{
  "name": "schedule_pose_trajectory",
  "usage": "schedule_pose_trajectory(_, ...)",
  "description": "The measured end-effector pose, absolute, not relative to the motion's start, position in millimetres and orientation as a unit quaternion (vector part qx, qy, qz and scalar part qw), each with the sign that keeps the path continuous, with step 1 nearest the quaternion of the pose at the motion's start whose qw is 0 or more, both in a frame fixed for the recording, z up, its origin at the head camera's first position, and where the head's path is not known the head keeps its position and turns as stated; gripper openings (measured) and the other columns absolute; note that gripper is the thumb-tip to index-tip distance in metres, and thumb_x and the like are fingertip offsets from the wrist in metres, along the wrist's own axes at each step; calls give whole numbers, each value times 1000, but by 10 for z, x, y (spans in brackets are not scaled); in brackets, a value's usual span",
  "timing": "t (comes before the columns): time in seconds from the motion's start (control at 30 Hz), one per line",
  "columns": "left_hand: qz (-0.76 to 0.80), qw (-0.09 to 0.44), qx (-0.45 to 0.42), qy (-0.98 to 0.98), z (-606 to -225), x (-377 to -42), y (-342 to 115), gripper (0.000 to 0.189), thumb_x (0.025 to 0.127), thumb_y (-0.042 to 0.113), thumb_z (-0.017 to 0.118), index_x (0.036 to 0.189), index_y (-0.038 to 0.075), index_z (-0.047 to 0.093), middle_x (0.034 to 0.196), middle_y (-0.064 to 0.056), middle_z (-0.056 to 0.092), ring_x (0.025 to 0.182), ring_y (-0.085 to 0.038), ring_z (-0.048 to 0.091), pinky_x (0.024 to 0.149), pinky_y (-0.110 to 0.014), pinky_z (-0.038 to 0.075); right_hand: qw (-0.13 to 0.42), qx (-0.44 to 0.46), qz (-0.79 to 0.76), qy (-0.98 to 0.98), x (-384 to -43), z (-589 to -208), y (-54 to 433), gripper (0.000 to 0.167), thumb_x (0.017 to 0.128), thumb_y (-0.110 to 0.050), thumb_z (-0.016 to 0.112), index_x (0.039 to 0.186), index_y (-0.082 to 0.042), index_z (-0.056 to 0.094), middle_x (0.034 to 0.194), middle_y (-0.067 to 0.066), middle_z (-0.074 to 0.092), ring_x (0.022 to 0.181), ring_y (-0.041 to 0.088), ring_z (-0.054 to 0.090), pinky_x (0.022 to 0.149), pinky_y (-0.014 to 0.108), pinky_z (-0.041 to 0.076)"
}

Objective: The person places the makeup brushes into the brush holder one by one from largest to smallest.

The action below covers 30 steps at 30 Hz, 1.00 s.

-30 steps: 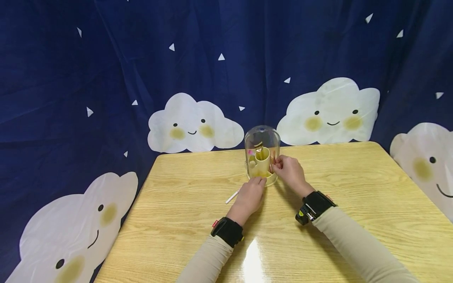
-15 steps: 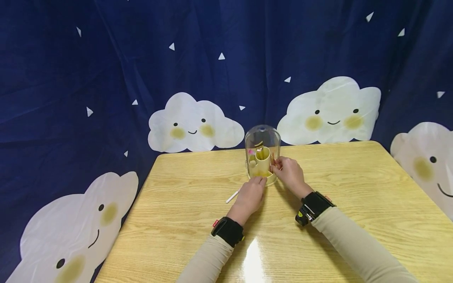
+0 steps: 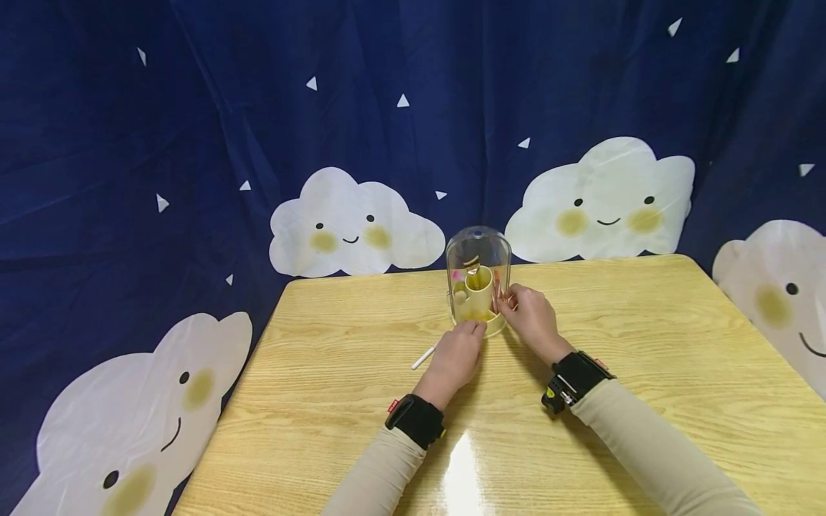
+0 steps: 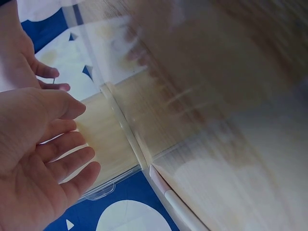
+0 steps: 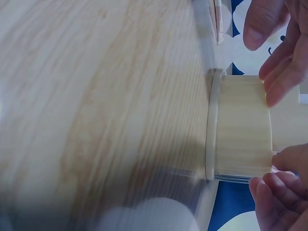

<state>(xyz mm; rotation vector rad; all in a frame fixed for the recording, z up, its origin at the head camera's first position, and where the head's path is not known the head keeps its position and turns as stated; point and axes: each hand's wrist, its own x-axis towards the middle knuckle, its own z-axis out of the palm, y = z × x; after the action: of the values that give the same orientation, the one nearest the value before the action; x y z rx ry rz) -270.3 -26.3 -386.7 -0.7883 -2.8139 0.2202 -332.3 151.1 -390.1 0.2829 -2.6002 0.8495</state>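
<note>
At the back of the table stands a cream holder point(image 3: 479, 292) with a round cup and lower compartments under a clear domed cover point(image 3: 479, 236). A gold-coloured brush point(image 3: 474, 272) leans in the cup. My left hand point(image 3: 457, 353) reaches to the front of the holder, its loosely bent fingertips right at the low front rim. At the holder's right side my right hand point(image 3: 530, 315) pinches a thin reddish-brown stick point(image 3: 497, 294); its lower end is hidden. In the right wrist view, the right fingers point(image 5: 281, 190) lie close over the cream front wall point(image 5: 243, 126).
A white stick point(image 3: 423, 357) with a pinkish tip lies on the table point(image 3: 335, 401) left of the holder, partly behind my left hand. A dark blue curtain point(image 3: 361, 43) with white clouds hangs behind the table's back edge.
Both hands stay at the holder. My right fingers shift very slightly at the reddish-brown stick; the left hand and the holder keep their places.
</note>
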Motion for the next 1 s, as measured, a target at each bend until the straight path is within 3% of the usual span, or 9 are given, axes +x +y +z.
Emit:
schedule_pose_trajectory(0.43,61,103,-266,-956,-3864,-2687,-241,51,96,25,69,144,10,56,136,-3,61,124,-17,58,93,-28,55,181,151,266,-935,-3148,-3904,1556,15,91,-12,69,99,1,72,79,10,66,67,22,62,56,38,51)
schedule_pose_trajectory(0.73,74,93,-256,-959,-3864,-2668,-220,45,103,25,60,145,10,56,137,-4,59,127,-18,56,95,-31,54,150,213,173,-950,-2823,-3885,1469,44,89,-10,70,130,4,66,93,15,60,63,19,51,47,33,45)
schedule_pose_trajectory(1.0,106,97,-256,-956,-3873,-2645,-180,50,102,26,62,147,8,52,133,-6,58,124,-18,57,91,-30,55,140,209,151,-956,-2781,-3922,1452,48,90,-11,72,136,1,63,91,15,57,64,19,49,46,32,43)
